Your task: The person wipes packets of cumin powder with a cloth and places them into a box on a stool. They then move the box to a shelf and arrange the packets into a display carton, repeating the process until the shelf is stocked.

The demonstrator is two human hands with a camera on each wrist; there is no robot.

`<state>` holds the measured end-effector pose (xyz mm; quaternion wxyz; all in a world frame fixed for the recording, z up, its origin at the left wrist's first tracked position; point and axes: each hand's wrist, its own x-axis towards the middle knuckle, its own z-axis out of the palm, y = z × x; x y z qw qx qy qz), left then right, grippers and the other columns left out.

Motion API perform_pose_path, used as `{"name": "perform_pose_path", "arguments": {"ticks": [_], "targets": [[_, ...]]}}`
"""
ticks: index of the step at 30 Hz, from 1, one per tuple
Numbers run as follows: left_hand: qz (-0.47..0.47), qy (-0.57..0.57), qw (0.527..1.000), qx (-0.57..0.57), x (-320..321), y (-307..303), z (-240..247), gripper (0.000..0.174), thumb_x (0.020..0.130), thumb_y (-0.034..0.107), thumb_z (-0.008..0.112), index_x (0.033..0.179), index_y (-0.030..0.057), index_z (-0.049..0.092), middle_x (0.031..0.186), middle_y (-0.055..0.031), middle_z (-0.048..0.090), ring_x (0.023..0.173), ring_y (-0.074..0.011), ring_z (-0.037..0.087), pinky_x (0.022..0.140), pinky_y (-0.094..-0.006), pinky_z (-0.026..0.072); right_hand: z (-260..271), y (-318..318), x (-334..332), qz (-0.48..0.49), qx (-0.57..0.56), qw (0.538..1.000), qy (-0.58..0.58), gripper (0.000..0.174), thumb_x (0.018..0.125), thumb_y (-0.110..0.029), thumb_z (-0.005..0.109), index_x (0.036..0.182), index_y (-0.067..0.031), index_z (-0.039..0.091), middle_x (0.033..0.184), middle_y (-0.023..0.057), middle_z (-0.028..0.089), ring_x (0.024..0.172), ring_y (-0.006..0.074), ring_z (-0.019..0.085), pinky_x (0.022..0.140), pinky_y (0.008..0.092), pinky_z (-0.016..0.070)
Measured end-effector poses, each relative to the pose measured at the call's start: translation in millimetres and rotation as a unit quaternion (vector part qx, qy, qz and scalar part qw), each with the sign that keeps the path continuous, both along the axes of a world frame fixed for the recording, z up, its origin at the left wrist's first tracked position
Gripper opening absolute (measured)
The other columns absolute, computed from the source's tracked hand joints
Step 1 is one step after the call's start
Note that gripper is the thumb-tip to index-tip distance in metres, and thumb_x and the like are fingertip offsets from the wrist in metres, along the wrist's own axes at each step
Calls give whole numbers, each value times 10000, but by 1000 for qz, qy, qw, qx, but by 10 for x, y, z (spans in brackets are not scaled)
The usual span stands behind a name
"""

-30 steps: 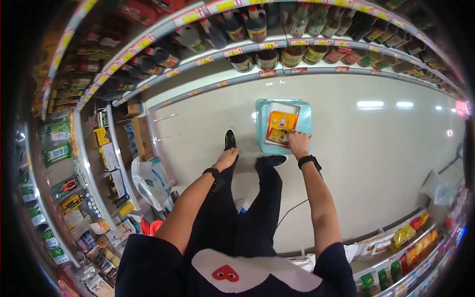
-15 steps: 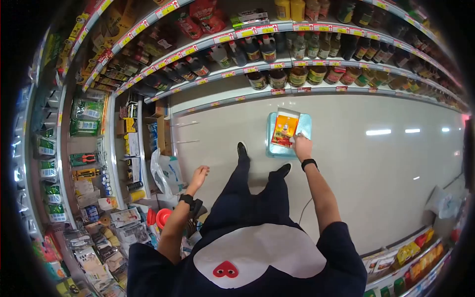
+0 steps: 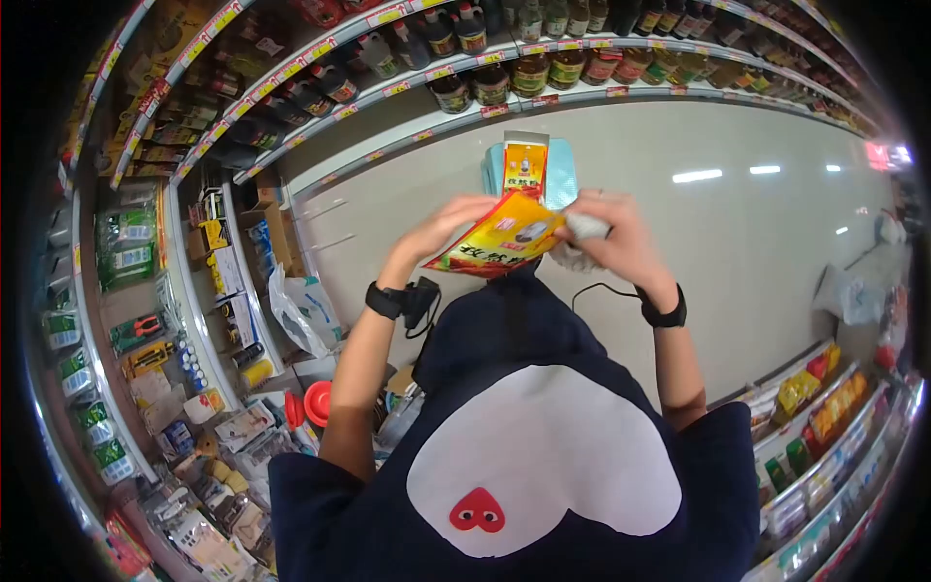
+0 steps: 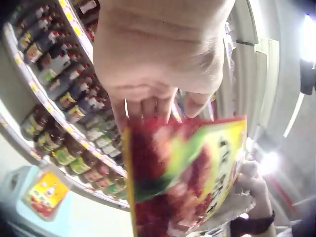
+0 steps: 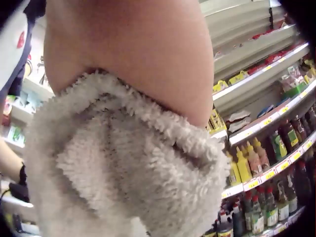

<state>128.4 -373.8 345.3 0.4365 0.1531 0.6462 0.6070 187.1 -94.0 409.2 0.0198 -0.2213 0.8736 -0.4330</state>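
My right hand point(image 3: 621, 233) grips a fluffy grey cloth point(image 5: 128, 163) and, with its fingertips, the right end of a yellow-and-red cumin powder packet point(image 3: 504, 238). The packet is raised in front of my body and tilted. My left hand point(image 3: 436, 233) is at its left end, fingers nearly straight. In the left wrist view the packet point(image 4: 187, 173) covers the fingertips, and the thumb tip stops at its red edge. Beyond it, an open box point(image 3: 526, 160) of similar packets stands on a light-blue plastic stool point(image 3: 562, 175), partly hidden by the held packet.
Shelves of sauce bottles point(image 3: 533, 76) line the far side. Along the left, shelves hold packaged goods point(image 3: 126, 242); a white plastic bag point(image 3: 301, 310) and a red round thing point(image 3: 318, 403) are close by. Snack packs point(image 3: 800, 388) sit on low shelves at the right.
My right hand has lifted from the box toward my body with the cloth and packet. The left hand has moved inward and up to the packet's left end.
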Motion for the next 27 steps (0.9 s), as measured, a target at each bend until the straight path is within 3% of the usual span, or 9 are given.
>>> {"name": "perform_pose_path", "arguments": {"ticks": [5,9,10,13,15,18,23,25,27], "targets": [[-9,-171,953,249,456,160,159,706,977,505,426,1460,7,295,1446,-255,390,1301,-385,438,1054,-495,380,283,-263,175,-212,-253,913,-238,202,848,-167,709,892,20,648,731,42,642,684,59,567,599,240,464],[-11,-337,823,457,727,157,159,800,961,570,405,1494,5,216,1470,-278,340,1319,-430,404,1038,-556,389,414,-436,366,-245,-159,931,-218,206,846,-163,706,869,32,643,732,40,652,664,55,570,574,237,463],[12,-272,865,422,767,150,107,931,897,696,381,1509,25,176,1478,-317,289,1324,-531,333,976,-656,393,413,-454,407,-250,-154,930,-220,206,846,-163,706,869,32,643,732,40,652,664,55,570,574,237,463],[-5,-352,806,476,839,34,323,938,892,719,352,1515,43,166,1482,-302,290,1315,-537,344,961,-610,442,463,-519,534,-270,-113,930,-222,201,847,-163,699,874,29,646,718,39,653,649,79,582,571,251,466],[-22,-369,786,495,876,-4,392,917,899,671,405,1524,57,133,1502,-304,245,1330,-563,292,968,-652,411,572,-611,613,-282,59,953,-90,185,856,-152,683,912,21,652,762,51,663,675,107,594,609,255,475],[15,-398,782,479,967,-23,578,977,815,655,519,1539,137,116,1536,-289,170,1383,-554,174,973,-783,246,814,-744,780,-323,42,941,95,174,859,-131,667,972,0,656,815,66,666,707,147,610,662,266,482],[98,-403,760,500,1088,87,667,875,846,581,481,1517,97,197,1518,-265,252,1379,-487,271,1038,-715,266,1033,-969,902,-400,-153,890,160,281,806,-99,697,1078,-49,646,971,121,639,829,220,620,756,300,472],[88,-451,629,628,1186,177,569,743,868,446,462,1474,52,286,1428,-219,427,1291,-392,456,1038,-659,336,837,-1044,868,-300,-115,946,41,385,770,-141,736,1131,-68,625,1133,175,583,985,278,580,859,375,451],[168,-406,719,538,1251,221,478,681,862,394,439,1438,41,348,1377,-168,500,1238,-328,521,1071,-553,365,654,-1161,824,-253,60,945,197,478,736,-178,755,1176,-84,597,1286,205,508,1127,349,513,931,460,406]]}}
